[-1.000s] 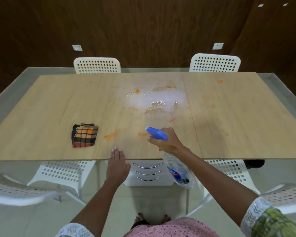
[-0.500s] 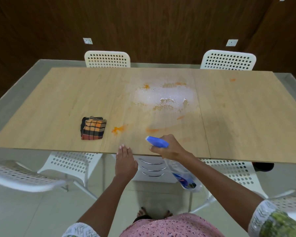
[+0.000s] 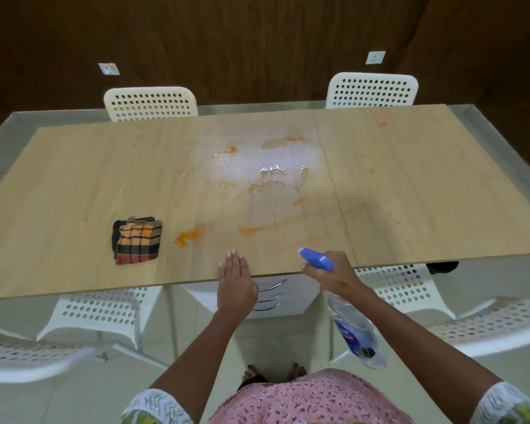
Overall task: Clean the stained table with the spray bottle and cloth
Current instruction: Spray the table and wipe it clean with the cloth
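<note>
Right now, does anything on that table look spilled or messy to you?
Yes. Orange stains streak the wooden table, and a wet foamy patch glistens at its middle. The checked cloth lies crumpled and unused to the left, while the right hand holds the spray bottle tilted off the near edge.

Matt wood-look table (image 3: 74,185), checked cloth (image 3: 137,240), clear plastic spray bottle (image 3: 357,335)
</note>
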